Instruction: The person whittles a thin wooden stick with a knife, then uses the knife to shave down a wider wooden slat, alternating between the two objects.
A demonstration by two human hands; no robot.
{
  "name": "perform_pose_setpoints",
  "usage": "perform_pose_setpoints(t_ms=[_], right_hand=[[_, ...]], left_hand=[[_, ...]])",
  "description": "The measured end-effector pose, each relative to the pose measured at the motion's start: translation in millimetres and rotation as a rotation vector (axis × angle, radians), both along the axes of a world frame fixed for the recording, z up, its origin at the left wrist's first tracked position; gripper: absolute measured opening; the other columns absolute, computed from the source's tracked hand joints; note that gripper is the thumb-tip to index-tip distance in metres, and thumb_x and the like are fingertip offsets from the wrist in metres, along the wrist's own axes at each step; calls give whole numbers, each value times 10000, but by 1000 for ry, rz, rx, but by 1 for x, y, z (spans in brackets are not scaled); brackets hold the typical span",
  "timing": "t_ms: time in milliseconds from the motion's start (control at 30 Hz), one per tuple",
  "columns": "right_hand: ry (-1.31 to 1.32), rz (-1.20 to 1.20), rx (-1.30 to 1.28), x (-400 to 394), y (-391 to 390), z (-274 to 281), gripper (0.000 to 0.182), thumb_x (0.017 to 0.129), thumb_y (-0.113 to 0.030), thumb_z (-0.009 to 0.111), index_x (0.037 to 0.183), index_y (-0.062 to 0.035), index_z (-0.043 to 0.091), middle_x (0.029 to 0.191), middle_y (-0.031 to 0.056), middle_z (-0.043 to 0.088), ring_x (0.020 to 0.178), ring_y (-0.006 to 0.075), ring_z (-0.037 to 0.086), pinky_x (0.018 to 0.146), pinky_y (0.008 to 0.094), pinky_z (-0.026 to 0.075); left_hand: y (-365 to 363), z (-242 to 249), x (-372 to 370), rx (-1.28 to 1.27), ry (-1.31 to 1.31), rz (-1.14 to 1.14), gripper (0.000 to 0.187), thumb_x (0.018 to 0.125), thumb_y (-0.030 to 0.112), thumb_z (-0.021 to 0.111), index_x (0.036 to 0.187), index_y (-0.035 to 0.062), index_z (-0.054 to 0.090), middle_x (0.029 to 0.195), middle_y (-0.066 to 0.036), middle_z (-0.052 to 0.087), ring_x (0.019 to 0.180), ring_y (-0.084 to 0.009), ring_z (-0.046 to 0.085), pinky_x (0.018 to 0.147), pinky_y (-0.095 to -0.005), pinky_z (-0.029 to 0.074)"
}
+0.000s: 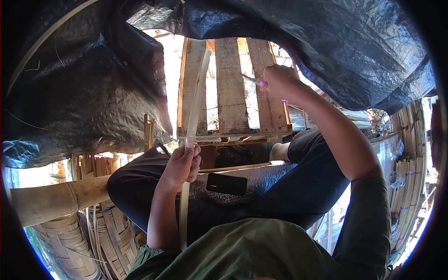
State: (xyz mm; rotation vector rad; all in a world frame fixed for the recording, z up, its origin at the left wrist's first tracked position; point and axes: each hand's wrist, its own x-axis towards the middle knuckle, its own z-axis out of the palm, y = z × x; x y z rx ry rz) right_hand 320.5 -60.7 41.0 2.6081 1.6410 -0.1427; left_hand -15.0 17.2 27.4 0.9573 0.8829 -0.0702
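Note:
My left hand (181, 163) is closed around a long, pale bamboo strip (198, 93), thumb along its face. The strip stands nearly upright, its upper end in front of the wooden slats and its lower end down by my left forearm. My right hand (281, 83) is a fist raised at the right of the slats, apart from the strip. In it is a knife (252, 79) with a thin, slightly blurred blade pointing left. Bits of a pink-purple handle show at the fist; the rest is hidden by the fingers.
A slatted wooden pallet (231, 93) stands ahead. Black plastic sheeting (93, 93) hangs at left and overhead. A dark phone (227, 184) lies between my legs. A thick bamboo pole (60, 198) and woven bamboo (70, 242) are at left; bundled bamboo strips (407, 200) stand at right.

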Motion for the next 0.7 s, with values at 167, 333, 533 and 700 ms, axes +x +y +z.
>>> perform_pose_setpoints(t_ms=[167,333,533,700], right_hand=[[539,293,-259,-4,17,-7,315,860,-325,684,778,-22,717,626,100,658,603,181,657,613,346,509],[153,-55,-61,-5,41,9,335,897,-302,611,786,8,673,613,139,654,650,248,687,657,389,541],[155,-102,131,7,36,46,315,905,-286,586,795,-7,681,621,117,661,703,267,690,682,409,540],[227,-80,153,1,29,68,364,909,-284,585,698,-2,677,612,110,657,697,270,684,707,398,531]], left_hand=[[-2,-4,-3,-23,-40,-15,396,996,506,341,829,150,392,610,57,264,437,-41,185,390,-233,145],[-5,-3,0,-14,-33,-47,389,995,508,350,839,155,399,614,59,262,442,-41,184,394,-230,145],[-4,-22,3,-97,-49,-68,397,975,540,381,867,160,417,618,68,273,454,-32,200,398,-208,148],[-12,-26,10,-141,-71,-104,411,957,565,412,887,160,428,620,79,273,457,-24,205,395,-190,151]])
